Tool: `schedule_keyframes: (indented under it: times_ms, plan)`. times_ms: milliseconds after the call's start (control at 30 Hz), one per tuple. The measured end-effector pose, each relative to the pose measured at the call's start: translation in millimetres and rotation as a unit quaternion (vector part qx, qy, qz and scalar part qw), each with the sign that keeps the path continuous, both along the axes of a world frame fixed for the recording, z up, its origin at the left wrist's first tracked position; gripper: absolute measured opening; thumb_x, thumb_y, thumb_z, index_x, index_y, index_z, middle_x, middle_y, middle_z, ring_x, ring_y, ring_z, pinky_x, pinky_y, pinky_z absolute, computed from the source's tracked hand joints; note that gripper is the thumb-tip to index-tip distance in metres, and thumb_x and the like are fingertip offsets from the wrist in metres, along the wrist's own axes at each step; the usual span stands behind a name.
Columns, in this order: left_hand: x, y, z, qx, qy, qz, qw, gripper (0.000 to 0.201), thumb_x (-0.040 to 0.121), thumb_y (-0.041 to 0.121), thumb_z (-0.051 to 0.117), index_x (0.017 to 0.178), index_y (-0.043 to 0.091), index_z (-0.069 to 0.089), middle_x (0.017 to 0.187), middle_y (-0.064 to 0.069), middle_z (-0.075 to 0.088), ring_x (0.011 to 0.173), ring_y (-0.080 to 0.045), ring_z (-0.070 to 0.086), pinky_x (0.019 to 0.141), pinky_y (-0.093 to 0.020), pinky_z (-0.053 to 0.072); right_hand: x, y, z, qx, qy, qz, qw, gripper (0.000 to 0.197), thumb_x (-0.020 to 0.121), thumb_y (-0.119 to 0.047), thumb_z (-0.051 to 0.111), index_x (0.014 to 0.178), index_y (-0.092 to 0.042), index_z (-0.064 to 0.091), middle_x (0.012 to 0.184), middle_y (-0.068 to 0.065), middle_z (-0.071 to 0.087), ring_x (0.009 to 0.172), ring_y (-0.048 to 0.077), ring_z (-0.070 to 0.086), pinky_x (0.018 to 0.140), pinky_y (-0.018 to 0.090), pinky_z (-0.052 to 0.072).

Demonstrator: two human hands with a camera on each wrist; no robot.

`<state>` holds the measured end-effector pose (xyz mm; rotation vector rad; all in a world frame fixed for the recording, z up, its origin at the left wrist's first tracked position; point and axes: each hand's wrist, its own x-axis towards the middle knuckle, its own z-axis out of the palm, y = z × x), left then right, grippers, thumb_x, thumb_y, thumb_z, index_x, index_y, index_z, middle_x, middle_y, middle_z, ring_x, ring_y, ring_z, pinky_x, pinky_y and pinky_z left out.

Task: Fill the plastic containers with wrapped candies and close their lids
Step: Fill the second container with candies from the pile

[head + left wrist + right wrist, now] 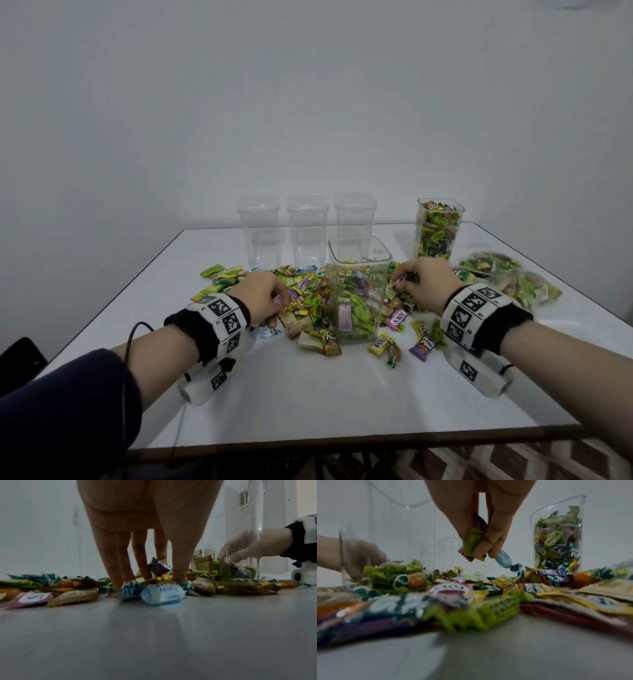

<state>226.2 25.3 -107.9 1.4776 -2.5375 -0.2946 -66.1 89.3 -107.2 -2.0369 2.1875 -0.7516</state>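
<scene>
An open clear container (359, 294), partly filled with wrapped candies, stands mid-table amid a loose candy pile (310, 308). Left of it my left hand (279, 298) reaches down into the pile; in the left wrist view its fingers and thumb (159, 574) close round a purple-wrapped candy (158, 566). To the container's right, just above the pile, my right hand (402, 279) grips a small bunch of candies (473, 542): green, purple, red and a blue-white one. A full, lidless container (440, 233) stands at the back right.
Three empty clear containers (308, 233) stand in a row behind the pile, apparently with lids on. A clear bag of candies (507, 281) lies at the right edge. The white table (342, 394) ends close to me; a dark chair (20, 356) is at left.
</scene>
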Motion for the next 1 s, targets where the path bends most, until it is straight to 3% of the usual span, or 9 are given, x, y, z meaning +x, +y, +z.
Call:
schedule_keyframes:
  times_ms: [67, 133, 267, 467, 600, 800, 867, 933, 1000]
  plan:
    - [1.0, 0.2, -2.1, 0.017, -0.020, -0.002, 1.000, 0.028, 0.079, 0.031, 0.075, 0.103, 0.021, 0.065, 0.103, 0.003, 0.065, 0.090, -0.013, 0.063, 0.081, -0.025, 0.049, -1.6, -0.7, -0.3, -0.016, 0.002, 0.004, 1.000, 0.009, 0.085, -0.016, 0.068, 0.093, -0.018, 0.073, 0.081, 0.002, 0.065, 0.073, 0.011, 0.053, 0.071, 0.018, 0.036]
    - [1.2, 0.0, -3.1, 0.020, -0.034, -0.011, 0.999, 0.037, 0.077, 0.034, 0.076, 0.110, 0.022, 0.062, 0.111, 0.003, 0.062, 0.098, -0.013, 0.058, 0.082, -0.022, 0.042, -2.9, -0.5, 0.0, -0.033, 0.002, 0.009, 0.999, 0.009, 0.085, -0.016, 0.068, 0.092, -0.019, 0.073, 0.085, 0.003, 0.064, 0.076, 0.015, 0.055, 0.072, 0.020, 0.037]
    - [-1.0, 1.8, -2.3, 0.032, -0.033, -0.033, 0.998, 0.026, 0.080, 0.020, 0.074, 0.104, 0.019, 0.063, 0.114, 0.000, 0.062, 0.090, -0.011, 0.055, 0.078, -0.019, 0.038, -3.6, 1.2, 0.2, -0.072, -0.007, 0.026, 0.997, 0.010, 0.083, -0.016, 0.070, 0.092, -0.018, 0.073, 0.092, 0.006, 0.065, 0.086, 0.020, 0.060, 0.081, 0.025, 0.043]
    - [-0.6, 4.0, -1.7, 0.016, 0.012, -0.013, 1.000, 0.019, 0.082, 0.013, 0.072, 0.101, 0.016, 0.070, 0.103, -0.002, 0.066, 0.087, -0.010, 0.057, 0.077, -0.019, 0.043, -0.7, 8.6, 3.4, -0.091, -0.005, 0.052, 0.995, 0.012, 0.084, -0.016, 0.069, 0.095, -0.017, 0.073, 0.097, 0.004, 0.066, 0.082, 0.014, 0.055, 0.083, 0.024, 0.041]
    - [1.2, 4.7, 2.4, -0.032, 0.121, 0.039, 0.991, 0.015, 0.082, 0.013, 0.072, 0.097, 0.014, 0.072, 0.088, 0.000, 0.064, 0.082, -0.012, 0.059, 0.069, -0.011, 0.040, -2.1, 18.0, 10.2, -0.117, -0.017, 0.051, 0.992, 0.013, 0.084, -0.015, 0.069, 0.096, -0.016, 0.073, 0.099, 0.004, 0.067, 0.092, 0.018, 0.060, 0.085, 0.022, 0.041]
    - [-1.0, 18.6, 20.0, -0.120, 0.298, 0.068, 0.945, 0.015, 0.080, 0.006, 0.072, 0.090, 0.017, 0.074, 0.074, 0.005, 0.064, 0.064, 0.002, 0.056, 0.059, 0.001, 0.038, -7.2, 35.5, 17.7, -0.196, -0.023, 0.063, 0.978, 0.011, 0.081, -0.010, 0.071, 0.091, -0.014, 0.074, 0.098, 0.003, 0.068, 0.089, 0.013, 0.059, 0.081, 0.017, 0.038]
    - [-8.6, 27.9, 30.3, -0.120, 0.361, 0.050, 0.924, 0.016, 0.079, 0.007, 0.073, 0.084, 0.022, 0.072, 0.072, 0.005, 0.064, 0.065, -0.004, 0.062, 0.062, -0.004, 0.044, -6.9, 41.2, 18.4, -0.211, -0.018, 0.071, 0.975, 0.011, 0.081, -0.008, 0.071, 0.089, -0.013, 0.074, 0.096, 0.003, 0.068, 0.088, 0.015, 0.060, 0.080, 0.021, 0.043]
    - [-18.8, 38.1, 42.9, -0.113, 0.410, 0.013, 0.905, 0.018, 0.079, 0.007, 0.073, 0.083, 0.025, 0.070, 0.074, 0.006, 0.066, 0.070, -0.012, 0.065, 0.071, -0.017, 0.052, -6.1, 46.4, 18.9, -0.227, -0.023, 0.077, 0.971, 0.011, 0.080, -0.006, 0.072, 0.089, -0.013, 0.075, 0.096, 0.003, 0.067, 0.084, 0.013, 0.059, 0.078, 0.025, 0.048]
    - [-30.5, 46.7, 56.1, -0.116, 0.446, -0.026, 0.887, 0.018, 0.079, 0.010, 0.074, 0.084, 0.027, 0.071, 0.078, 0.008, 0.068, 0.072, -0.003, 0.064, 0.070, -0.015, 0.052, -5.7, 50.4, 19.8, -0.234, -0.028, 0.078, 0.969, 0.012, 0.081, -0.006, 0.071, 0.090, -0.014, 0.075, 0.095, 0.001, 0.066, 0.082, 0.010, 0.058, 0.077, 0.022, 0.048]
